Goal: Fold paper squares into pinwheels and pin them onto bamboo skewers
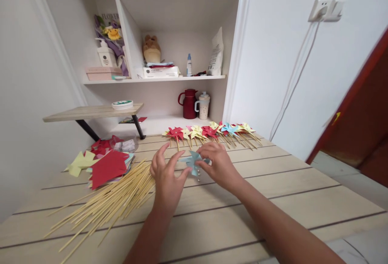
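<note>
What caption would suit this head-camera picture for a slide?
Both hands, left hand and right hand, hold a blue paper pinwheel over a wooden table, beside bamboo sticks.

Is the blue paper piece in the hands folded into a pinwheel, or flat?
Folded: the blue pinwheel shows curled points between the left hand and right hand.

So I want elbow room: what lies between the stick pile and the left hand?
Nothing: in the head view the stick pile reaches right up to the left hand.
</note>
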`<state>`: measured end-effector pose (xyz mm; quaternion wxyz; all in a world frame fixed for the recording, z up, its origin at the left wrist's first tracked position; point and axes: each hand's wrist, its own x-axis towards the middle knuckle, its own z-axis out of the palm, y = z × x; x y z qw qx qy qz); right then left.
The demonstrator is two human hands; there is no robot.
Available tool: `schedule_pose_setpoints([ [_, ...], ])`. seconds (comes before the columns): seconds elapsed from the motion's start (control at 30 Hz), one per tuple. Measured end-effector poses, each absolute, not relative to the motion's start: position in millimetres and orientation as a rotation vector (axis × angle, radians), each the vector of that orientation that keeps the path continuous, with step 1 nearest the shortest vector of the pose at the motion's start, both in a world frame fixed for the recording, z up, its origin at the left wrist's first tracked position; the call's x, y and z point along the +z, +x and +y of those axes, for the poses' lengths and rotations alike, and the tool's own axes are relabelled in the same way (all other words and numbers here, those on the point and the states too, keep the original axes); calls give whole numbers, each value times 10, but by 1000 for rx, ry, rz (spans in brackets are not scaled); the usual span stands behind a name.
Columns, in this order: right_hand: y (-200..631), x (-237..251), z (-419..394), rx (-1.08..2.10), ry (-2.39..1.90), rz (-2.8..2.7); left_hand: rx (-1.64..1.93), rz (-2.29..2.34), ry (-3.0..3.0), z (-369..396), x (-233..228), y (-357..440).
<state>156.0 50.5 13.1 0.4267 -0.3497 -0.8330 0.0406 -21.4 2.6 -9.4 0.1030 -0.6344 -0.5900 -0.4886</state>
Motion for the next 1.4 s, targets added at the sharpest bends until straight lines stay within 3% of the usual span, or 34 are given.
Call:
schedule_pose_setpoints([
  [1.17,1482,23,495,-62,-823,-2227,-1327,-1554,-2028,48,-184,-178],
  [1.4,1461,4,500,-4,-819,-2112,-1677,-1731,-2042,77,-140,-194],
])
